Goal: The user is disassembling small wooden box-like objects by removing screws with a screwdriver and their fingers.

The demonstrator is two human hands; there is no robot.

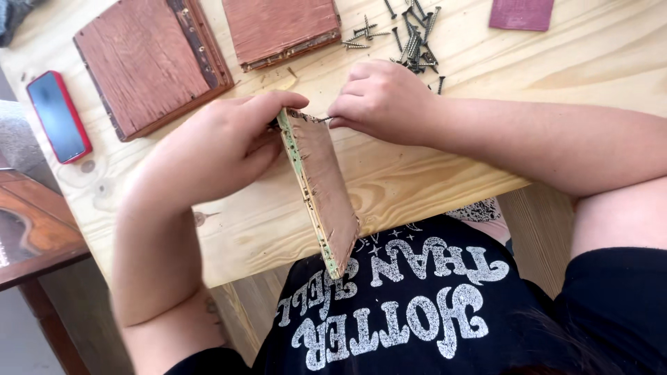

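Two hands meet at one board held on edge. Left hand grips its top end; right hand pinches a screw there, more screws just beyond its knuckles.

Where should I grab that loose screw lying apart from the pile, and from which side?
Take the stray screw around its shank, pinching from above with the right hand, which is nearest. It lies flat on the pale wooden table just outside the screw pile, so its sides look free. The left hand is steadying the wooden panel standing on edge.
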